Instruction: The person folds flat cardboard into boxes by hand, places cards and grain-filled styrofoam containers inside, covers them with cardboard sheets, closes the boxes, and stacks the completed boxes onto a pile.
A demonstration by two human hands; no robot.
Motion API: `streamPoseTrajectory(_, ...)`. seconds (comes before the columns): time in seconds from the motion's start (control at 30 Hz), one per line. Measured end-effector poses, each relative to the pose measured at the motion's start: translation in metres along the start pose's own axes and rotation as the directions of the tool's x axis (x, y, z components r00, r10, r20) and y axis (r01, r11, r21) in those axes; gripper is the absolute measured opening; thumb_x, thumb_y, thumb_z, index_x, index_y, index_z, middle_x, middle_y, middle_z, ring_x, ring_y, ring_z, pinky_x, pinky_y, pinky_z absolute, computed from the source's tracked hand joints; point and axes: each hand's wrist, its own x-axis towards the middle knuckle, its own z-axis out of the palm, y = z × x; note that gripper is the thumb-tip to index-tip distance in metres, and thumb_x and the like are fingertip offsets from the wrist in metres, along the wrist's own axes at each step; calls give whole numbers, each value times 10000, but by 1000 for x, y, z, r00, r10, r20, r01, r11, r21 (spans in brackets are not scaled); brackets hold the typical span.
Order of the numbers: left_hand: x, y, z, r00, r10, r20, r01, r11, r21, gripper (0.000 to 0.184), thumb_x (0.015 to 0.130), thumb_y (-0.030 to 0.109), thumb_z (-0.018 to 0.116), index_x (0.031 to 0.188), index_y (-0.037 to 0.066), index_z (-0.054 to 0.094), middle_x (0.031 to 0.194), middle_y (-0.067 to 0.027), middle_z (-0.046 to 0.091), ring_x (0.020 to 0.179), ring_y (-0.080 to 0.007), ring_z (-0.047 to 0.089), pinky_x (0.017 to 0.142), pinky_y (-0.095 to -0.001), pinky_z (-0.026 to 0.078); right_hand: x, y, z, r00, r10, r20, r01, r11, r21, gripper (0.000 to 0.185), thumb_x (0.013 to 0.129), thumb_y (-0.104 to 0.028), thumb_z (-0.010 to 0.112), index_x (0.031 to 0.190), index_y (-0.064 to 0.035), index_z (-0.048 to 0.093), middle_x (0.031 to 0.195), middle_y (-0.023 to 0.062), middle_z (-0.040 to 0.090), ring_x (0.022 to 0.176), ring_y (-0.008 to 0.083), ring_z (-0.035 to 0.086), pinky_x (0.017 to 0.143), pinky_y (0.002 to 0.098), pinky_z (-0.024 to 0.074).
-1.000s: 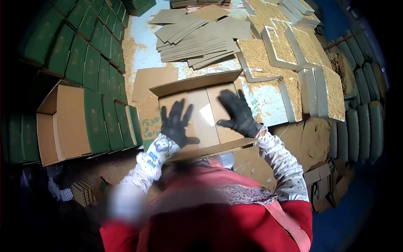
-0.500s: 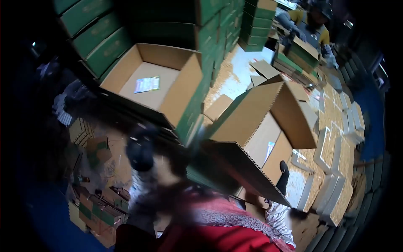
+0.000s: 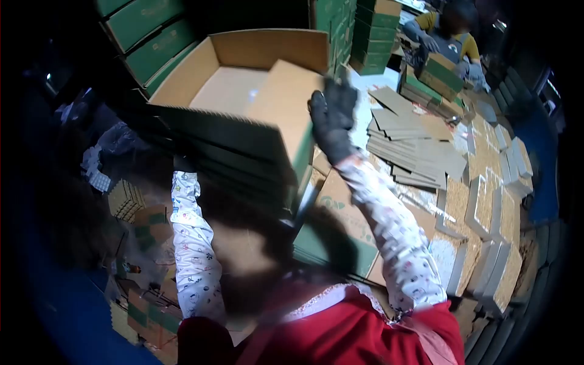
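Note:
An open cardboard box (image 3: 298, 44), brown inside and green outside, stands at the upper middle on top of other green boxes. My right hand (image 3: 334, 118), in a dark glove, is at the box's right side, fingers up and spread, somewhat blurred. My left hand (image 3: 184, 162) is at the box's near left side, mostly lost in shadow, so its fingers are hidden. A flat brown and green carton (image 3: 340, 225) lies below my right forearm.
Stacked green boxes (image 3: 161, 45) rise at the upper left. Loose cardboard sheets (image 3: 407, 146) and filled trays (image 3: 480, 207) cover the right-hand table. A co-worker (image 3: 456, 36) stands beyond with a box (image 3: 441, 76). Folded cartons (image 3: 152, 316) lie lower left.
The tilted open box has moved left and up onto the stacked boxes. My right hand has moved up and left with it. The flat carton is now uncovered.

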Motion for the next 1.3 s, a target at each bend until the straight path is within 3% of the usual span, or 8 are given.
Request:
streamPoseTrajectory(0.17,-6,-8,22,996,-50,80,13,913,408,416,959,302,345,1295,56,350,1208,-53,460,1101,-148,408,943,-324,371,-16,13,19,984,-154,93,143,983,118,374,911,-281,333,1183,-89,505,1295,140,438,1243,281,371,1040,452,180)
streamPoseTrajectory(0.3,-206,-9,208,602,798,29,-533,375,759,304,834,56,539,1117,-36,478,1042,-163,507,934,-247,494,823,-362,429,-71,54,-61,900,-56,433,-56,968,243,496,867,-244,526,1316,-96,376,1293,151,450,1180,316,443,1007,477,291)
streamPoseTrajectory(0.43,-314,-96,229,501,184,845,-832,372,412,151,745,169,636,848,60,649,721,-129,604,648,-291,583,621,-353,478,-198,186,-206,822,529,208,-443,825,-350,449,831,-258,589,1211,-44,482,1117,167,566,1051,312,532,902,360,424)
streamPoseTrajectory(0.63,-299,-237,176,870,-472,145,-150,27,988,531,745,340,657,1144,26,500,962,-247,597,894,-403,578,774,-445,470,-333,236,-326,501,865,12,-669,396,-628,673,816,-376,574,1287,49,349,1288,246,403,1191,354,402,1009,354,308)
streamPoseTrajectory(0.83,-298,-201,214,947,-104,303,-281,190,941,552,749,406,646,1141,41,511,1006,-216,592,879,-377,592,779,-442,471,-295,210,-382,581,793,182,-789,494,365,512,875,-274,489,1272,31,380,1192,136,519,1086,230,499,924,321,383)
streamPoseTrajectory(0.9,-302,-177,254,858,175,483,-511,184,840,674,739,454,650,1223,31,449,1162,-215,515,1014,-361,539,888,-461,406,-265,191,-427,675,581,456,-458,-154,875,472,876,-221,473,1274,17,385,1134,98,555,1020,190,530,866,288,412)
streamPoseTrajectory(1.07,-367,-128,366,200,100,975,-950,262,168,623,765,433,600,1288,138,433,1322,-118,400,1223,-327,344,1041,-535,167,-108,62,-374,249,209,946,-788,611,72,644,807,-362,589,1303,-24,354,1142,204,529,1034,241,536,859,324,420)
streamPoseTrajectory(1.3,-370,-98,341,-7,169,986,-946,317,-62,380,748,427,644,984,140,561,959,-72,584,972,-261,542,1057,-529,137,-76,49,-303,186,319,929,-703,704,-102,889,763,-511,611,1395,-47,193,1237,274,457,1109,305,508,919,364,399)
